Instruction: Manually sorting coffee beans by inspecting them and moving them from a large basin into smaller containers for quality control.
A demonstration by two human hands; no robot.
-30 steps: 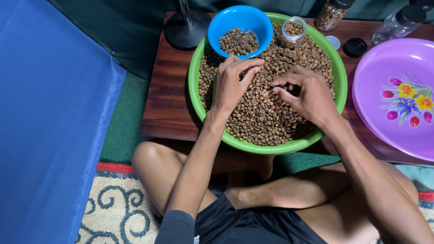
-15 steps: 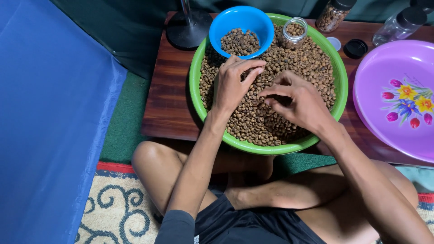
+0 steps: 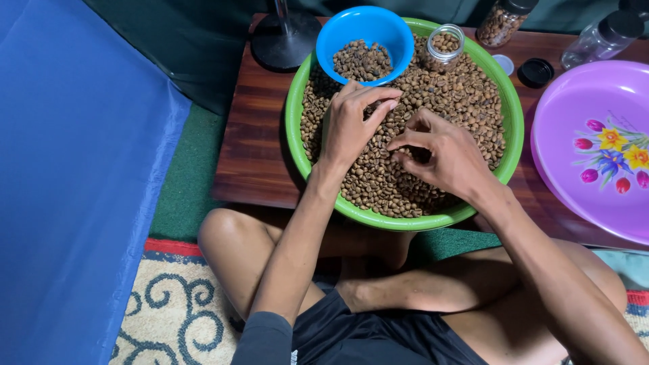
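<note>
the green basin (image 3: 301, 101) sits on the dark wooden bench (image 3: 250, 135), round and level, filled with brown beans (image 3: 460, 101). the single beans are too small to tell which way they point. the left hand (image 3: 348, 128) rests palm down on the beans left of the middle, its length running from the near rim toward the far rim, fingers (image 3: 378, 108) curled and bunched together with the tips toward the right; i cannot tell whether they pinch a bean. the right hand (image 3: 446, 159) lies just beside it, reaching in from the near right, thumb and forefinger tips drawn close at the bean surface; what they hold, if anything, is hidden. the two hands are near each other, fingertips almost meeting.

a blue bowl (image 3: 338, 34) with some beans stands inside the basin at its far left rim. a small glass jar (image 3: 443, 47), upright and open, stands in the beans at the far rim. a purple tray (image 3: 574, 94) with painted flowers lies on the bench to the right, beside a black lid (image 3: 535, 72).
</note>
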